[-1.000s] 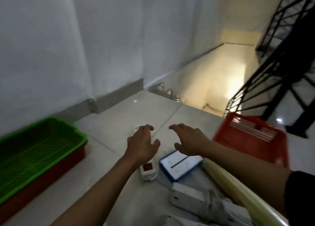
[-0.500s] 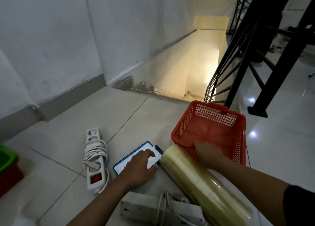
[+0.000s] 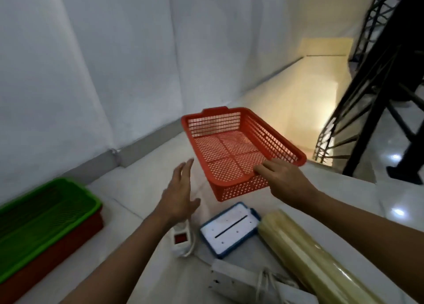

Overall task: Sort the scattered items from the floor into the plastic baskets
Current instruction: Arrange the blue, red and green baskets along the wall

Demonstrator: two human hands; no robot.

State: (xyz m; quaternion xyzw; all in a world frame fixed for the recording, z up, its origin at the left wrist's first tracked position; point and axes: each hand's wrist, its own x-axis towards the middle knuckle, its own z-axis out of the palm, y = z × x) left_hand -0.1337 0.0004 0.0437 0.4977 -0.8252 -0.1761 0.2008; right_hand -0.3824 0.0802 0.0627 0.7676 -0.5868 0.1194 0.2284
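Red basket [image 3: 231, 147] lifted off floor, near rim pinched in right grip [image 3: 283, 179]; left grip [image 3: 180, 200] spread apart, empty, just left

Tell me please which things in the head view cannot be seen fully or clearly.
- Power strip with red switch: far end hidden by the left hand.
- Second white power strip and its cord: cut off by the bottom edge.
- Yellowish roll: near end runs out of the frame.
- Green basket on a red one: cut off by the left edge, blurred.
- Right hand on the orange basket: fingers under the rim are hidden.
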